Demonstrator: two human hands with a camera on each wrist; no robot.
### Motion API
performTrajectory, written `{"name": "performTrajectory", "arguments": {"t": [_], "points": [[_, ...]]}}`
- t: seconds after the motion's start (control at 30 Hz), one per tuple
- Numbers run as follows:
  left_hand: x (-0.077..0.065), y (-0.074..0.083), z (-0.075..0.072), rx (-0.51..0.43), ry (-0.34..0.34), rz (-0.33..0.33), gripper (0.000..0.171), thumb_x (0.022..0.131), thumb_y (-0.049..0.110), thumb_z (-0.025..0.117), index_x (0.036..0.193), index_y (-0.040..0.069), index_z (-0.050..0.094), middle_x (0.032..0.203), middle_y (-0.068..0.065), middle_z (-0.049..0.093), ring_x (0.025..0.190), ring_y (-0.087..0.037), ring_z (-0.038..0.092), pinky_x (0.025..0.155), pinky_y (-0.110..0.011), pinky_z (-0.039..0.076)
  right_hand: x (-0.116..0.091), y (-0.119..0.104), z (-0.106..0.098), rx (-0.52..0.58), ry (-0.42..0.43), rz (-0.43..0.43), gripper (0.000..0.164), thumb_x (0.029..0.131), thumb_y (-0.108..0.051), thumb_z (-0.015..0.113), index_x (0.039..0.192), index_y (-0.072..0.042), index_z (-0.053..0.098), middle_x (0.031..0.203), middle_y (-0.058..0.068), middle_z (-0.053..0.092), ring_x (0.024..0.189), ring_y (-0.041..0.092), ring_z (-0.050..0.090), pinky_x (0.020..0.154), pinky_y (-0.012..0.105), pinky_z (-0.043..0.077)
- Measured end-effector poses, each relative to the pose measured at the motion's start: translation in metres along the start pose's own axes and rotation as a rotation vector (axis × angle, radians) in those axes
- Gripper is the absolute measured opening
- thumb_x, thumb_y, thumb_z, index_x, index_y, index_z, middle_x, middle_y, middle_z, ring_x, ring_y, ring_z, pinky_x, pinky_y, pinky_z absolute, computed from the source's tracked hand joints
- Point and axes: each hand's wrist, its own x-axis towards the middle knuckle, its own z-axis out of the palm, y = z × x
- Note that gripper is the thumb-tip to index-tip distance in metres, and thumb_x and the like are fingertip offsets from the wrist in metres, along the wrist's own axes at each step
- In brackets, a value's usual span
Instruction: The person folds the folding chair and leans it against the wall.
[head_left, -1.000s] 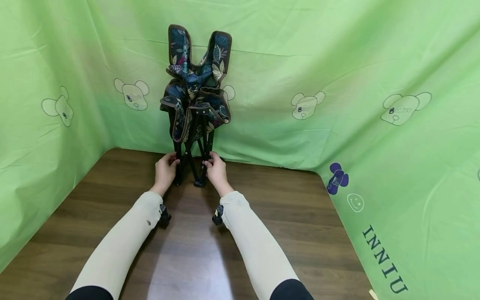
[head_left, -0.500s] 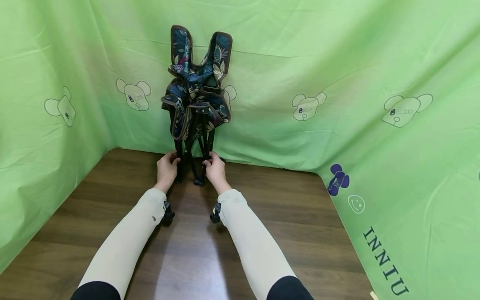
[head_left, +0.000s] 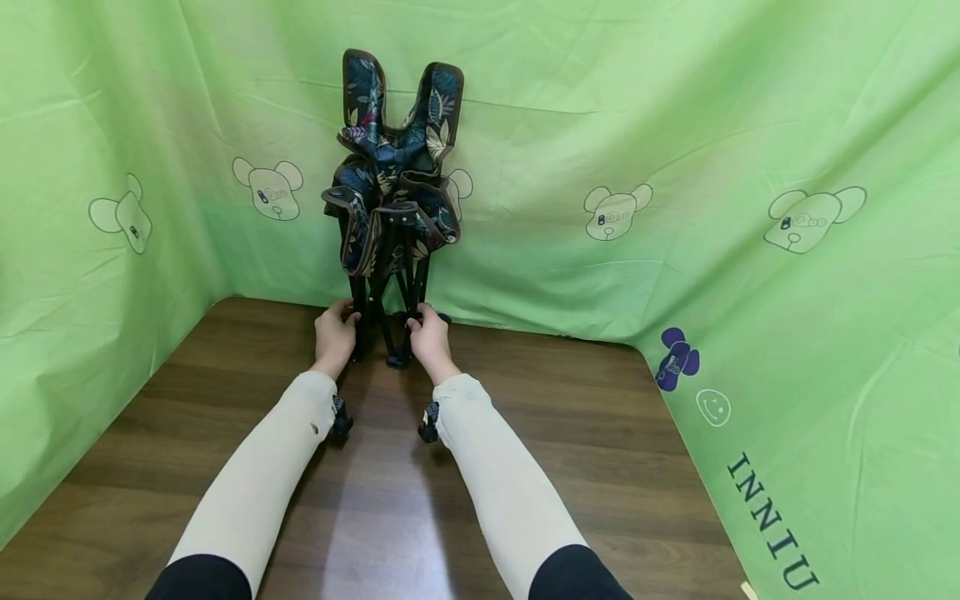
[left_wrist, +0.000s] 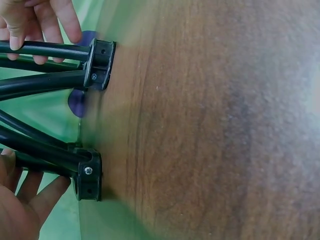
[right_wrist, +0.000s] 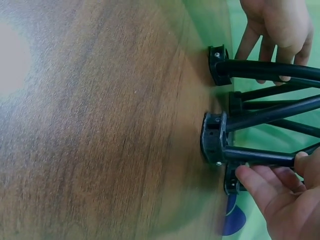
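Observation:
A folding chair [head_left: 390,158] with dark floral fabric and black tube legs [right_wrist: 272,120] stands upright and bunched together by the far curtain. My left hand [head_left: 334,337] holds a leg on its left side, low near the foot. On the right side, my right hand [head_left: 431,337] grips another leg at a similar height, thumb toward me. Black plastic feet [left_wrist: 87,172] cap the tubes at the floor's far edge. In the right wrist view, the right thumb and fingers lie about a tube just behind a foot. Some fingertips are hidden behind the tubes.
Brown wood-grain flooring [head_left: 600,450] spreads in front of the chair and to both sides. Green curtain [head_left: 540,108] with printed bear heads encloses the back and sides. A small pale object [head_left: 747,590] lies at the lower right edge.
Both wrists have drawn slightly closer together, and the left forearm has shifted a little right. The chair's feet sit slightly higher in the head view. Both hands keep their hold on the legs.

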Motion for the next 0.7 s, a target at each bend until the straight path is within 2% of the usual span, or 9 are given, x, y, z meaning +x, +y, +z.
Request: {"name": "performTrajectory", "arguments": {"t": [0.13, 0.4, 0.7], "points": [[0.0005, 0.0028, -0.0010, -0.001, -0.016, -0.027, 0.040, 0.105, 0.007, 0.057, 0.145, 0.004, 0.056, 0.131, -0.022, 0.066, 0.120, -0.037, 0.064, 0.098, -0.053, 0.055, 0.0014, -0.0003, 0.0003, -0.019, -0.016, 0.035, 0.039, 0.109, -0.018, 0.053, 0.147, -0.009, 0.052, 0.130, 0.015, 0.066, 0.112, 0.028, 0.067, 0.089, 0.039, 0.059], [-0.0005, 0.0068, -0.0015, 0.001, -0.007, -0.033, 0.038, 0.106, 0.009, 0.057, 0.144, 0.004, 0.058, 0.130, -0.022, 0.067, 0.119, -0.037, 0.064, 0.098, -0.053, 0.055, 0.0036, -0.0010, 0.0004, -0.043, -0.015, 0.050, 0.042, 0.109, -0.019, 0.053, 0.149, -0.010, 0.051, 0.139, 0.017, 0.062, 0.120, 0.029, 0.065, 0.094, 0.041, 0.057], [-0.0023, 0.0039, -0.0008, 0.018, 0.006, -0.042, 0.037, 0.106, 0.012, 0.058, 0.142, 0.005, 0.059, 0.130, -0.022, 0.067, 0.119, -0.038, 0.064, 0.098, -0.053, 0.055, 0.0009, 0.0000, 0.0024, -0.040, -0.016, 0.051, 0.041, 0.109, -0.020, 0.052, 0.149, -0.010, 0.050, 0.136, 0.017, 0.064, 0.112, 0.028, 0.067, 0.089, 0.041, 0.058]]}}
